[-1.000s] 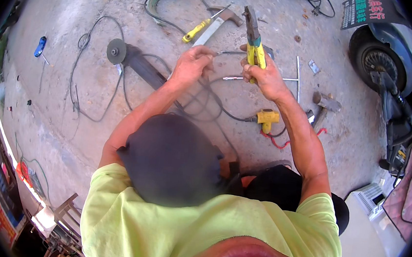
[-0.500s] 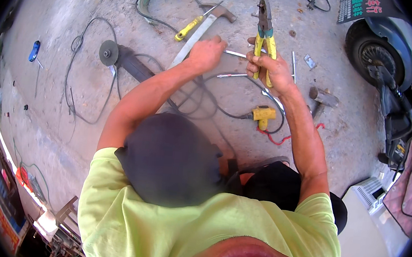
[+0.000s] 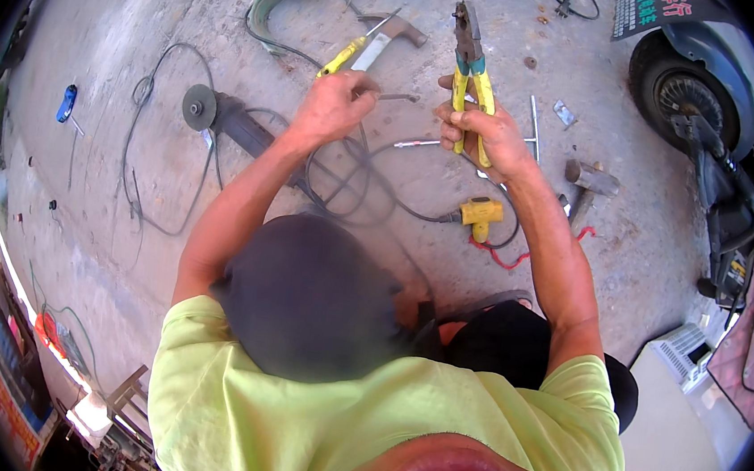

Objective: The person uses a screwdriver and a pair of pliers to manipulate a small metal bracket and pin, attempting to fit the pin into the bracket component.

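Observation:
My right hand (image 3: pixel 485 130) is closed around the yellow handles of lineman's pliers (image 3: pixel 469 64), held jaws up. My left hand (image 3: pixel 333 106) is closed, and a thin metal rod (image 3: pixel 400 97) sticks out from its thumb side toward the pliers; the rod's inner end is hidden in the fingers. Just beyond the left hand lie a yellow-handled screwdriver (image 3: pixel 342 57) and a claw hammer (image 3: pixel 398 33), whose lower handle the hand covers. An angle grinder (image 3: pixel 244 131) with a round disc rests on the floor left of that arm.
Looped black cable ends at a yellow plug-like block (image 3: pixel 482 212). A short-handled sledgehammer (image 3: pixel 592 177), a T-shaped rod (image 3: pixel 534 128) and red cord (image 3: pixel 509 261) lie to the right. A scooter wheel (image 3: pixel 689 101) stands far right; a blue-handled tool (image 3: pixel 66 104) lies far left.
My left hand has moved left and slightly down with the rod, widening the gap to the pliers. The right hand and pliers have shifted slightly left.

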The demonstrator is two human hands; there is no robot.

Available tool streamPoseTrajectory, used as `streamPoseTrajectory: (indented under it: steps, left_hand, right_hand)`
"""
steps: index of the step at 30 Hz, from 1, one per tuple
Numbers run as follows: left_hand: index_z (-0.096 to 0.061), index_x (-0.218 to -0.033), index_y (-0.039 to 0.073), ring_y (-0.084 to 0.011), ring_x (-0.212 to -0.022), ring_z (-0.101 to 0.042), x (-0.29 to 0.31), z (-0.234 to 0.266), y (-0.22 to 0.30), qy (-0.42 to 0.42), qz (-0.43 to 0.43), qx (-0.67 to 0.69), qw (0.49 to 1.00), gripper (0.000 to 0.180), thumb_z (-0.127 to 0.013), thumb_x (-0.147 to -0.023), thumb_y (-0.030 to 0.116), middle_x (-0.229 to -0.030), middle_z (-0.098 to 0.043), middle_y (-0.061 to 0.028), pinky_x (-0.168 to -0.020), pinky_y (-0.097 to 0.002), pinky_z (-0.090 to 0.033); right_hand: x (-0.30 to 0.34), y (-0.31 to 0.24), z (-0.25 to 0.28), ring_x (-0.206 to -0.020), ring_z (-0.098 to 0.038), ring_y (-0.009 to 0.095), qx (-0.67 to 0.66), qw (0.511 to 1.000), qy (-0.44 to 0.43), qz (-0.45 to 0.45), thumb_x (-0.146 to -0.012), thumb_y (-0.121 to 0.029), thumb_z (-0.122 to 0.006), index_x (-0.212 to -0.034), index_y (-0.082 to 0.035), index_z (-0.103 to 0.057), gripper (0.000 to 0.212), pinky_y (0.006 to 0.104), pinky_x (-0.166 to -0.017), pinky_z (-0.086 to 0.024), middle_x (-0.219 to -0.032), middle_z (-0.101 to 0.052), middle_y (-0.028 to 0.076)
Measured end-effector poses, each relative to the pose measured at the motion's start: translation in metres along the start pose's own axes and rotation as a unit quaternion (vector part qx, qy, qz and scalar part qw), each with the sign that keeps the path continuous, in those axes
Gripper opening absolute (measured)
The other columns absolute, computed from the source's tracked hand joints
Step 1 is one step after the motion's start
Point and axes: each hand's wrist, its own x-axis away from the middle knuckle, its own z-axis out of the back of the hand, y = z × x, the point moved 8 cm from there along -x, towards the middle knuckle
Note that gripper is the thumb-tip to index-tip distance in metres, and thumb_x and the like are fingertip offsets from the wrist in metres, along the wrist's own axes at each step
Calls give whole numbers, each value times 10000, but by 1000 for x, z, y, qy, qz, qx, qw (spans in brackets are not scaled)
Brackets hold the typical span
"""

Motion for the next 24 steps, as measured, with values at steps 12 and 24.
streamPoseTrajectory:
  steps: [12,24]
  left_hand:
    - [-718,-1040,-3,-136,-582,-610,59,82,-37,136,65,577,803,286,-707,-995,279,-877,-715,-118,-566,-263,-509]
    - [-693,-1014,-30,-122,-535,-567,40,7,-34,150,173,510,829,382,-639,-1037,347,-806,-689,-104,-503,-261,-479]
  right_hand:
    - [-11,8,-31,-933,-608,216,-6,997,-75,-16,-859,-97,-614,-1482,-22,-387,668,433,-919,-509,-1018,-573,84]
    - [-10,44,-83,-1150,-660,248,60,988,-137,-41,-897,-77,-615,-1508,-26,-413,646,382,-970,-492,-1228,-635,119]
